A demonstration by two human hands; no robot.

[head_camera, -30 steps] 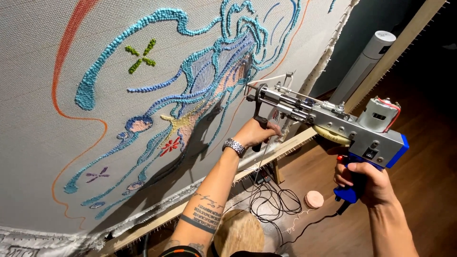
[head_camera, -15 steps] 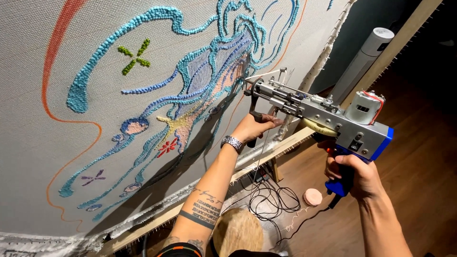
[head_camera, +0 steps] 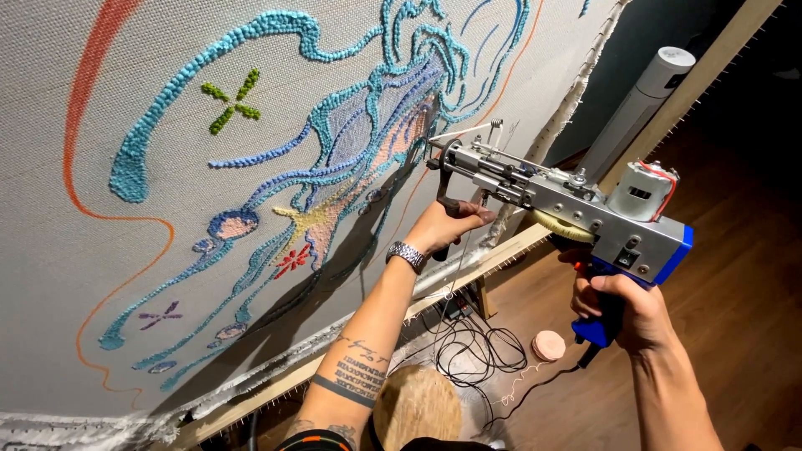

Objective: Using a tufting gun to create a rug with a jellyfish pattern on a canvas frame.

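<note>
A tufting gun (head_camera: pixel 568 196) — grey metal with a blue grip — is held with its needle end against the stretched cloth (head_camera: pixel 50 334), beside the blue tufted outlines. Its front handle is gripped by the left hand (head_camera: pixel 447 225), its blue grip enclosed by the right hand (head_camera: pixel 626 309). Black cable (head_camera: pixel 468 347) is coiled on the wooden floor (head_camera: pixel 735 276) below.

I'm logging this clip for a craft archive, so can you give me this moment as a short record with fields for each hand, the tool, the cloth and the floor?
left hand: left hand closed around the black front handle under the tool's nose
right hand: right hand wrapped around the blue rear grip
tool: grey and blue tufting gun, tip against the cloth
cloth: pale backing cloth stretched on a wooden frame, tufted with teal lines, a green cross and a small red flower
floor: coiled black cable, small round pink disc
wrist: metal watch on the left wrist
</note>
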